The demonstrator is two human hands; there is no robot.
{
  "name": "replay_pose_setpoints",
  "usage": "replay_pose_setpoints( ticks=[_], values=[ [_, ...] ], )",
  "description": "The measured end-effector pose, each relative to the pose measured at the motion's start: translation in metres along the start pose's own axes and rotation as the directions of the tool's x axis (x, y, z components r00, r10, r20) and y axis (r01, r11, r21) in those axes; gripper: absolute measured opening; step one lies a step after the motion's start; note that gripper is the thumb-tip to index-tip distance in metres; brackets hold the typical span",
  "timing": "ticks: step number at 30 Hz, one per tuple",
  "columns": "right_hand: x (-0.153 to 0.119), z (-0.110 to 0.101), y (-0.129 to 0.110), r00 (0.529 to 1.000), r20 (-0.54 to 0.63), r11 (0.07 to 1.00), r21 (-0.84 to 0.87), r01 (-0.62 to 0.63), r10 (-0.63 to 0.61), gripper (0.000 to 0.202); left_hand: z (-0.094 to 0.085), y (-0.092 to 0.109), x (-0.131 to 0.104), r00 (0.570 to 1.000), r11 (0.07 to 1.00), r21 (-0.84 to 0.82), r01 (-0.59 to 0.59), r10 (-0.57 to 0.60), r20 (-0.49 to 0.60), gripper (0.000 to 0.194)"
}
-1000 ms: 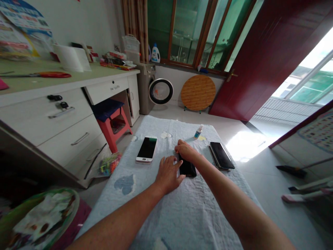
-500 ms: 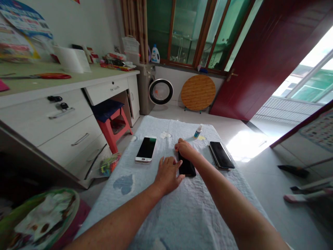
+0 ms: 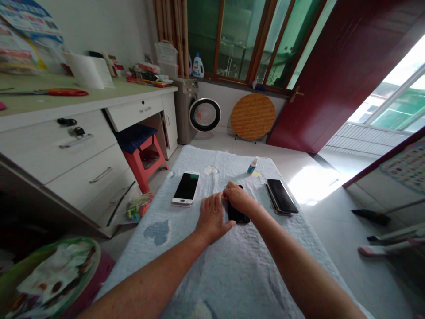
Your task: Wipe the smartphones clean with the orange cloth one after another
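A black phone [image 3: 237,214] lies on the blue-and-white cloth [image 3: 186,270], partly covered by my right hand [image 3: 236,197]. The fingers of that hand are curled together at the phone's left edge, and whatever they pinch, if anything, is hidden. My left hand [image 3: 212,219] rests flat just left of the phone, fingers stretched out, its thumb reaching to the phone's lower left corner. To the left lies a white phone [image 3: 186,188] with a dark screen. On the right, another black phone [image 3: 282,196] sits on top of a further flat device. A small spray bottle [image 3: 252,166] stands farther back.
Left of the cloth-covered surface are a full waste bin [image 3: 94,266], a red stool [image 3: 142,166] and a white desk [image 3: 89,153] with drawers. Behind stand a washing machine [image 3: 185,110] with its door open and a round wooden board [image 3: 253,116]. A broom [image 3: 372,217] is at right.
My right hand has slid slightly down along the phone, showing its top edge. My left fingers have drawn off the phone and now lie straighter beside it.
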State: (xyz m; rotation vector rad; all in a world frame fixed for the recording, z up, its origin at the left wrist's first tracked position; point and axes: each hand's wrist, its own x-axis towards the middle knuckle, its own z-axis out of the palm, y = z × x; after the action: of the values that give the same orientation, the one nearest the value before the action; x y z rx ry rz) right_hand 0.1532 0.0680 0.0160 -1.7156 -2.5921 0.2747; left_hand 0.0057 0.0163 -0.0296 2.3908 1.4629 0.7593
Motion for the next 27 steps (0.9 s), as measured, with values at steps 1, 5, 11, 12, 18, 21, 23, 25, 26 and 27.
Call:
replay_pose_setpoints(
  ticks=[1,5,11,12,18,21,23,25,26,27],
  values=[
    [-0.005,0.001,-0.003,1.0,-0.002,1.0,-0.004,0.013,-0.013,0.02,0.0,0.001,0.0,1.0,1.0,-0.006,0.01,-0.01,0.002,0.094],
    [-0.026,0.006,-0.014,1.0,0.017,1.0,0.018,0.018,-0.019,0.016,-0.005,0.004,-0.001,0.999,1.0,-0.017,0.016,-0.015,0.035,0.099],
    [-0.053,0.009,-0.028,0.999,0.053,0.994,0.107,-0.011,0.006,0.018,-0.008,0.003,-0.001,0.997,1.0,-0.02,-0.017,0.019,0.069,0.086],
    [-0.055,0.008,-0.03,0.998,0.057,0.993,0.115,-0.015,0.009,0.019,-0.007,0.003,-0.001,0.996,0.999,-0.026,-0.035,0.037,0.081,0.082],
    [-0.061,0.003,-0.036,0.999,0.044,0.981,0.193,-0.009,0.001,0.023,-0.01,-0.002,0.003,0.967,0.987,-0.119,-0.11,0.134,0.218,0.078],
    [-0.063,0.004,-0.036,1.0,0.019,0.977,0.213,-0.011,0.007,0.021,-0.015,-0.003,0.005,0.949,0.986,-0.122,-0.11,0.14,0.283,0.079],
    [-0.066,0.005,-0.036,1.0,-0.017,0.978,0.208,0.002,0.002,0.019,-0.018,-0.004,0.006,0.94,0.987,-0.113,-0.111,0.141,0.31,0.071],
    [-0.071,0.006,-0.037,0.999,-0.041,0.982,0.188,0.002,0.006,0.018,-0.019,-0.005,0.006,0.935,0.987,-0.109,-0.119,0.148,0.323,0.058],
    [-0.074,0.007,-0.037,0.999,-0.042,0.984,0.176,-0.005,0.013,0.017,-0.02,-0.005,0.006,0.932,0.986,-0.106,-0.126,0.154,0.327,0.053],
    [-0.077,0.007,-0.037,0.999,-0.037,0.986,0.164,-0.016,0.023,0.017,-0.02,-0.005,0.007,0.93,0.986,-0.101,-0.133,0.159,0.332,0.051]
  ],
)
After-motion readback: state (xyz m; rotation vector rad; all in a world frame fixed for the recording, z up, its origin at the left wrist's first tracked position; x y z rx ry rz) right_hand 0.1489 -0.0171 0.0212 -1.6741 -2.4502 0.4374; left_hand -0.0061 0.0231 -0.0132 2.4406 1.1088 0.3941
